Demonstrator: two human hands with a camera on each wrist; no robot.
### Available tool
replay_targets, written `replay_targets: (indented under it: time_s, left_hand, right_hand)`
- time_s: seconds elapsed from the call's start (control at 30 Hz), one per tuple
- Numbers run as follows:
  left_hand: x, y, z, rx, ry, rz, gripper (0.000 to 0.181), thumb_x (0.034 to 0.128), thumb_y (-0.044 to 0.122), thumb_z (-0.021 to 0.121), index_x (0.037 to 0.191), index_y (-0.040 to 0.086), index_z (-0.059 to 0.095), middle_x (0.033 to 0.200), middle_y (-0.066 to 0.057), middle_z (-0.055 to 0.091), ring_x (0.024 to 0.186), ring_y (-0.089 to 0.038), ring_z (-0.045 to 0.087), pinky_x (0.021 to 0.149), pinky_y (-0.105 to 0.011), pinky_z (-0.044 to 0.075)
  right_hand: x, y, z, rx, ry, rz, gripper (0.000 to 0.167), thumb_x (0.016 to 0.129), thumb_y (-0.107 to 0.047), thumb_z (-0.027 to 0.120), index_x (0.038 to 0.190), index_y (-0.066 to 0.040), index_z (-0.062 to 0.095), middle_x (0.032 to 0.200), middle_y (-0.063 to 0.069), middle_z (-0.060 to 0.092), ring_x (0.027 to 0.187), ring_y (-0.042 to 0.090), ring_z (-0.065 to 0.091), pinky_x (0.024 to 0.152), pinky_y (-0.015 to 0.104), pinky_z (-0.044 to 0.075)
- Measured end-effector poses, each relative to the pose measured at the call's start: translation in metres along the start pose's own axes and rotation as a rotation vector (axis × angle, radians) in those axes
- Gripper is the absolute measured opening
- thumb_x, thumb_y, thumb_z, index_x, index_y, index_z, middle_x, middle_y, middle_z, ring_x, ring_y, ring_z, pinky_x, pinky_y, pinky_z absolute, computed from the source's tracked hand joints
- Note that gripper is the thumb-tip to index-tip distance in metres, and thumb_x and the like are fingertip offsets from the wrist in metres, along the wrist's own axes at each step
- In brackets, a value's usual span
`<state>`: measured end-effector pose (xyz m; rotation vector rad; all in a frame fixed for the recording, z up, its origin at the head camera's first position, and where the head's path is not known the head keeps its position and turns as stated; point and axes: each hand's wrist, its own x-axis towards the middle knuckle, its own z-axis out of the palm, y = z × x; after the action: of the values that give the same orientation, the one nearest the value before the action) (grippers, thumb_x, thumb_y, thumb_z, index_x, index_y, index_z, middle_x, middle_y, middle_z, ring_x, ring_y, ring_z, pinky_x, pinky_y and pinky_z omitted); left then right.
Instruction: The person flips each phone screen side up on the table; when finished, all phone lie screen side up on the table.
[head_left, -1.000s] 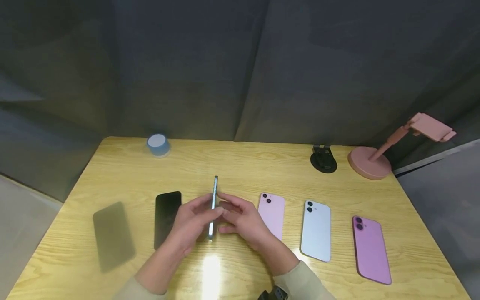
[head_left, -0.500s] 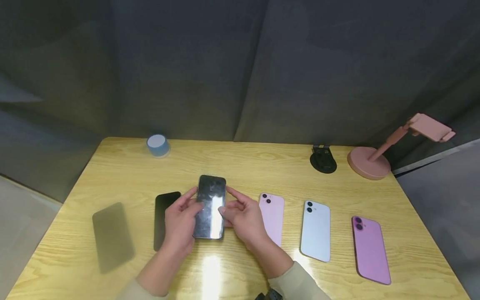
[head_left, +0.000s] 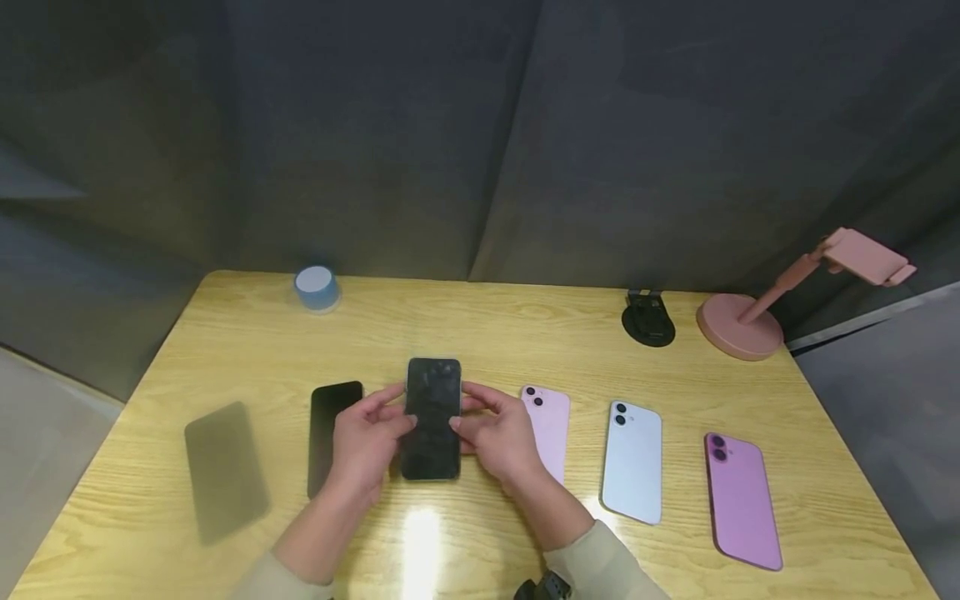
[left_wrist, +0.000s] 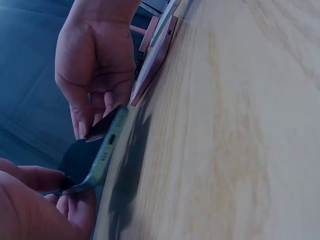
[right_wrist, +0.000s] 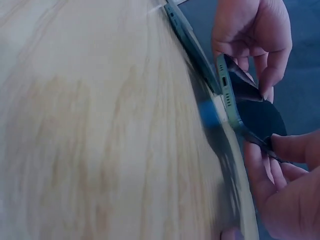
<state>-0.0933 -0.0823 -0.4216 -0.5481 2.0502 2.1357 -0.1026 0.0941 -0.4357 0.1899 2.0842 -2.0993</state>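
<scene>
Both hands hold a smartphone (head_left: pixel 432 419) above the table, its dark screen facing the head camera. The left hand (head_left: pixel 365 446) grips its left edge, thumb on the screen and fingers at the side and underneath. On the opposite edge the right hand (head_left: pixel 498 435) pinches it the same way. In the left wrist view the pale green bottom edge (left_wrist: pixel 111 145) shows a charging port, with a shadow cast on the wood below. A black phone (head_left: pixel 324 437) lies beside the left hand, and a light pink phone (head_left: pixel 549 425) lies partly behind the right wrist.
A grey-olive phone-shaped slab (head_left: pixel 227 472) lies at left. Rightward lie a pale blue phone (head_left: pixel 632 462) and a purple phone (head_left: pixel 744 500). Along the back stand a blue round container (head_left: pixel 317 290), a black folded stand (head_left: pixel 648 319) and a pink phone stand (head_left: pixel 742 327).
The held phone has turned from edge-on to screen toward the head camera, and has shifted slightly right since half a second ago. Both hands keep hold; the lying phones stay put.
</scene>
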Motion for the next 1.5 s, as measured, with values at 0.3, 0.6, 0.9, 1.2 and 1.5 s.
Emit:
replay_targets:
  time_s: [0.3,0.6,0.9,1.2,1.5]
  left_hand:
    - [0.007,-0.005,0.001,0.084,-0.011,-0.02,0.052,0.0819,-0.014,0.067,0.13,0.006,0.067,0.101,-0.015,0.063,0.083,-0.022,0.064,0.071,-0.032,0.056]
    - [0.008,-0.006,0.004,0.19,-0.023,-0.009,0.049,0.0817,-0.015,0.061,0.128,0.001,0.066,0.11,-0.017,0.06,0.101,-0.03,0.057,0.071,-0.03,0.054]
    - [0.005,-0.005,0.005,0.233,-0.033,-0.02,0.046,0.0808,-0.01,0.061,0.126,-0.003,0.065,0.117,-0.018,0.067,0.12,-0.038,0.055,0.09,-0.043,0.051]
    - [0.004,-0.004,0.003,0.238,-0.056,-0.01,0.044,0.0883,-0.005,0.063,0.132,-0.005,0.06,0.122,-0.022,0.065,0.116,-0.036,0.059,0.093,-0.043,0.051]
    - [0.004,-0.007,0.0,0.154,-0.064,-0.023,0.044,0.0905,-0.005,0.058,0.135,-0.007,0.056,0.127,-0.024,0.062,0.112,-0.034,0.062,0.088,-0.039,0.054]
  right_hand:
    - [0.005,0.006,-0.004,-0.09,-0.026,0.007,0.057,0.081,0.018,0.069,0.134,0.003,0.059,0.108,0.019,0.063,0.085,0.024,0.07,0.062,0.039,0.06]
    - [0.006,0.006,-0.003,-0.221,0.006,0.006,0.052,0.08,0.017,0.069,0.13,0.004,0.062,0.106,0.015,0.065,0.088,0.023,0.07,0.06,0.036,0.059]
    - [0.006,0.008,-0.002,-0.319,0.012,-0.016,0.049,0.078,0.018,0.07,0.125,0.008,0.063,0.105,0.015,0.068,0.085,0.023,0.07,0.058,0.033,0.058]
    - [0.012,0.006,-0.004,-0.362,-0.02,-0.005,0.047,0.079,0.013,0.071,0.125,0.008,0.064,0.105,0.015,0.068,0.077,0.018,0.069,0.058,0.03,0.058]
    - [0.012,0.007,-0.004,-0.382,-0.015,0.032,0.048,0.08,0.011,0.071,0.127,0.004,0.064,0.11,0.015,0.065,0.069,0.014,0.067,0.058,0.03,0.058]
